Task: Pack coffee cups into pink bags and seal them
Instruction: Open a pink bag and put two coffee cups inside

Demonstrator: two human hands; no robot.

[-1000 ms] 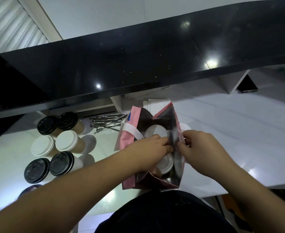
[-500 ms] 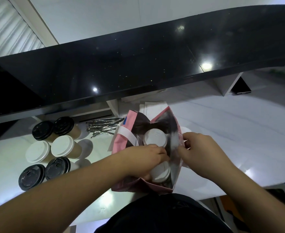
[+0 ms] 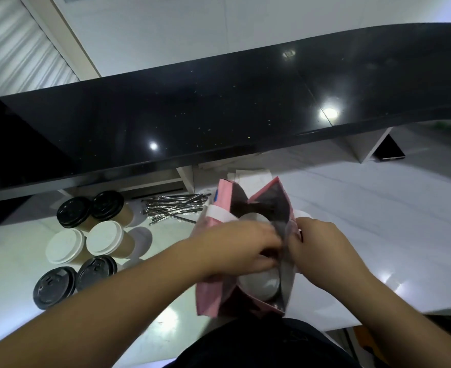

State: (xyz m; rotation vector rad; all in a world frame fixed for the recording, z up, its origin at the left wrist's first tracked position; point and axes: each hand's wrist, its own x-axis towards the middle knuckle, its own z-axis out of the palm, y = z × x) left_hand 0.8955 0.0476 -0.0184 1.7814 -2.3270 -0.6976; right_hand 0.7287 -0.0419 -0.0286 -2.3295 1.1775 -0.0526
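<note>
Two white-lidded cups sit inside the pink bag (image 3: pixel 209 296); left hand (image 3: pixel 241 248) and right hand (image 3: pixel 317 251) fingers pinch its unsealed mouth together; six cups (image 3: pixel 86 243) wait.

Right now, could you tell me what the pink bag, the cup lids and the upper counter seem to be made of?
The pink bag looks like matte paper with a shiny foil-like lining; it holds sharp creases. The cup lids, white and black, look like moulded plastic. The upper counter seems polished black stone or a look-alike: speckled, mirroring lights.
</note>
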